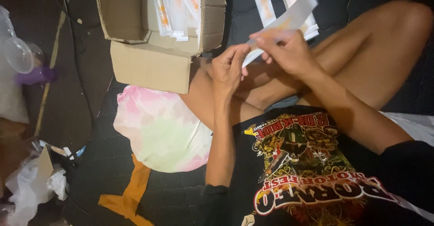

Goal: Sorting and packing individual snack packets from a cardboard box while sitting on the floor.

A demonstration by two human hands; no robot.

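Head view, looking down at a cross-legged lap. Left hand [229,68] pinched on the lower end of a long white paper-backed strip packet with an orange stripe [289,20], fingers narrow and closed on it. Right hand [285,49] gripping the same packet a little higher, thumb and fingertips shut on its edge. Packet held tilted above the knees, well clear of the open brown cardboard box [156,58], just beside the left knee. Box stocked with many similar white and orange packets [174,9], standing on end. More such packets [271,0] lying flat on the dark quilted mat beyond the hands. Judged early to midway: one packet in hand, most of the stock in the box unhandled. Pink and green tie-dye cushion [158,131] below the box.
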